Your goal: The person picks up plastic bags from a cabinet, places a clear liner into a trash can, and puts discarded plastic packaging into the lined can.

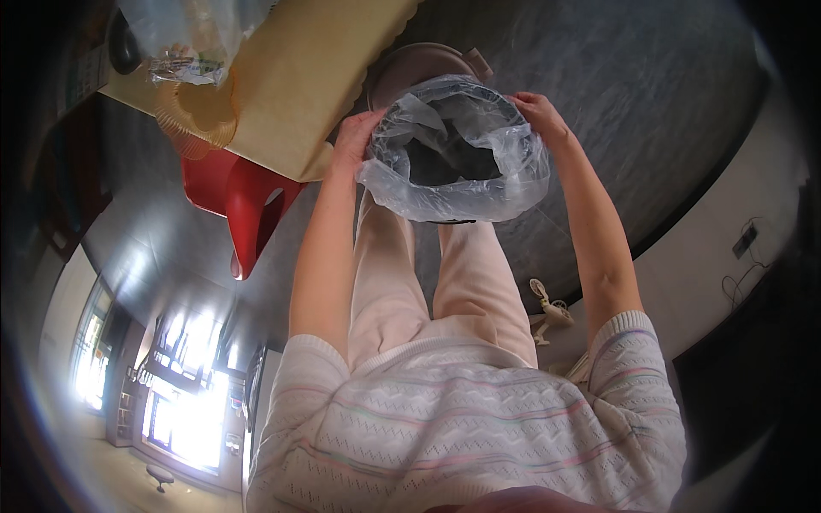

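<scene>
A clear plastic bag (442, 202) is spread open, its edge folded outward over a round rim. Its inside looks dark, and a thin black edge shows beneath the front fold. On the left side, my left hand (355, 136) grips the bag and rim. My right hand (542, 118) pinches the opposite side near the back. Just beyond the bag is a brownish-pink round bin or lid (417, 64) with a protruding tab, partly hidden by the plastic. Whether the rim belongs to a bin liner bucket or a loose ring, I cannot tell.
At left stands a table with a yellowish cover (301, 70), holding an amber scalloped dish (208, 106) and a plastic bag with packaging (189, 61). A red chair (250, 199) sits beside it. A small wheeled object (550, 308) lies on the grey floor (616, 115) near the right wall.
</scene>
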A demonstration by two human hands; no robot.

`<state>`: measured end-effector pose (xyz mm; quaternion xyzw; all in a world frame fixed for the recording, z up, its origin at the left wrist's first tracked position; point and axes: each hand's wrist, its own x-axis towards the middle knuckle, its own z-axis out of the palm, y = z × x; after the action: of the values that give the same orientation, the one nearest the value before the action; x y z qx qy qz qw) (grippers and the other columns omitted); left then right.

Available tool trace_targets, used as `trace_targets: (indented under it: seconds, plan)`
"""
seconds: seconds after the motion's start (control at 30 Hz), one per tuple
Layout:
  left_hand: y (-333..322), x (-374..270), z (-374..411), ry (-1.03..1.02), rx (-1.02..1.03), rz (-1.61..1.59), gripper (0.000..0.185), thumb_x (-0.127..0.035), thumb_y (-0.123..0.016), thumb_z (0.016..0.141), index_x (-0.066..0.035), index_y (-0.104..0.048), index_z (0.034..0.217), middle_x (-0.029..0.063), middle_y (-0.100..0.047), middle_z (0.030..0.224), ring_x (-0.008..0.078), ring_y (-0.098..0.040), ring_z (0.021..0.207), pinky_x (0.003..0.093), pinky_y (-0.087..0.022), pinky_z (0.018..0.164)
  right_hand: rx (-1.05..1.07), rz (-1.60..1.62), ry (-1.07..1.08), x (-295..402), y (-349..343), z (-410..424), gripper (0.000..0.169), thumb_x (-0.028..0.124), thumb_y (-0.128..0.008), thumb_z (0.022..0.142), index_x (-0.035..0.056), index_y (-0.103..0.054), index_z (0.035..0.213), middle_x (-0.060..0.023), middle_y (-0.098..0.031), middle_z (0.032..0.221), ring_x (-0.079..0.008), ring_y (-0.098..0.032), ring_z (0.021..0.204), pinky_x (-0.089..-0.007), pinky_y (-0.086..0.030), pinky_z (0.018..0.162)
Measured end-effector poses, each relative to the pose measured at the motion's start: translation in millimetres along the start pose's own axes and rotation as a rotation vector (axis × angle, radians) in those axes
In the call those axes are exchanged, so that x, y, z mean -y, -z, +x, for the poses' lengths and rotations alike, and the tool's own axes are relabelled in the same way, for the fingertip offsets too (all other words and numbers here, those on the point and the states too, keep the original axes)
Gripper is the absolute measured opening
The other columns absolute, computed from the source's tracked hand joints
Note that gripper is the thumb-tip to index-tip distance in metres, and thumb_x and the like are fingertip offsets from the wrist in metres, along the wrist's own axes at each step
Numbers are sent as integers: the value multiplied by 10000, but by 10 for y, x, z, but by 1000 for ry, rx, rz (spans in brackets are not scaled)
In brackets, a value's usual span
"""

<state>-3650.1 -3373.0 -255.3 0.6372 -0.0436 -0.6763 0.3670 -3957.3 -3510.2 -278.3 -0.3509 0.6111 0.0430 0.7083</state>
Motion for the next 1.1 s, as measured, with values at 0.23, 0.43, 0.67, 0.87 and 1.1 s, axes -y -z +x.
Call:
trace_targets:
  seconds: [0.23,0.43,0.67,0.87,1.1]
  plan:
    - [146,-58,-568,-88,-189,266,368,-266,-655,790,-40,-575,1069,51,-590,1001,148,-552,886,258,-433,736,-364,-347,410,262,160,-748,226,172,-643,797,29,-620,972,-52,-628,898,-144,-586,793,-282,-481,668]
    - [-482,-399,-1455,-791,51,1135,408,-121,-660,666,-118,-587,1068,94,-561,1045,266,-496,1019,377,-390,848,23,-982,864,261,-626,-1721,249,102,-638,734,121,-606,980,-27,-579,1036,-217,-519,994,-358,-423,825]
    - [-311,783,-1689,-752,195,1428,262,-106,-576,717,-90,-611,976,61,-548,990,231,-485,999,393,-349,867,66,-1171,663,-784,-706,-1867,290,120,-587,724,129,-601,1013,-39,-566,983,-211,-478,1033,-404,-330,931]
    - [-160,997,-1228,-436,137,1462,209,-70,-516,728,-45,-648,888,126,-604,862,298,-572,858,386,-439,791,97,-748,434,-941,-412,-1357,218,145,-550,815,45,-588,1004,-41,-612,954,-184,-564,928,-361,-425,866]
    - [146,455,-1030,-221,-181,837,204,-19,-455,726,-34,-653,773,136,-619,748,285,-617,712,336,-487,680,95,406,-117,-538,30,-892,239,239,-539,870,47,-570,1009,-40,-610,862,-123,-590,806,-278,-509,672]
